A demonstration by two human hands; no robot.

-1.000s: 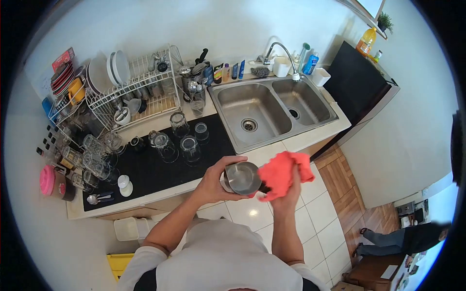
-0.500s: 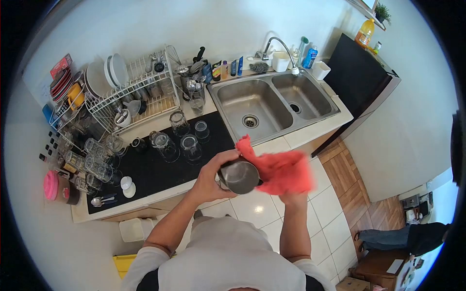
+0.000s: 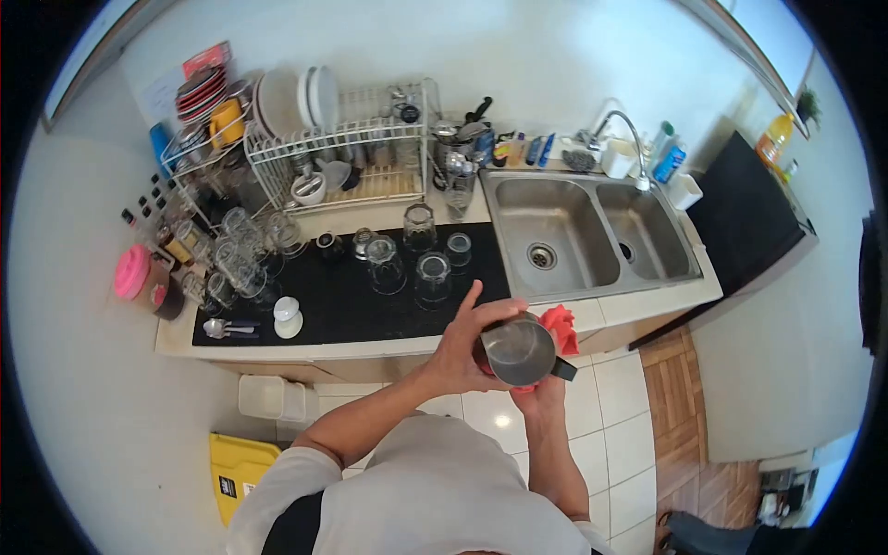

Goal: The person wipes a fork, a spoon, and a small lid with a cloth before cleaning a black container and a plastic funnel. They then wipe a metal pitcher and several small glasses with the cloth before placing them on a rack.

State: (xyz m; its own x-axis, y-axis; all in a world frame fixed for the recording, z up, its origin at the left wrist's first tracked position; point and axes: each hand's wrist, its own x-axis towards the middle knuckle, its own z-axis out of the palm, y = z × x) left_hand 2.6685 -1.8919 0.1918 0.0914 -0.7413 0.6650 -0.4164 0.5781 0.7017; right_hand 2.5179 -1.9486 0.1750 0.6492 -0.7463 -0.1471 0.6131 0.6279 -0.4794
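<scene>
My left hand (image 3: 460, 347) is wrapped round the side of a metal mug (image 3: 518, 351), its thumb raised off the rim. The mug's open mouth faces up at me, and its dark handle (image 3: 563, 369) points to the right. Below the mug is my right hand (image 3: 540, 398), its fingers mostly hidden. It holds a red cloth (image 3: 560, 329) against the mug's underside and far side; part of the cloth sticks out beyond the rim. Both hands are in front of the counter edge, above the tiled floor.
Several upturned glasses (image 3: 433, 280) stand on a black mat (image 3: 351, 314), with a white-lidded jar (image 3: 288, 319) and spoons (image 3: 222, 327). Behind is a dish rack (image 3: 338, 199) with plates. A double sink (image 3: 564, 294) lies to the right. A person's legs (image 3: 708, 536) show at lower right.
The cloth, spread out to the right of the mug before, is now gathered under and behind it. My right hand has moved in beneath the mug. My view has shifted, and the mug's handle now shows.
</scene>
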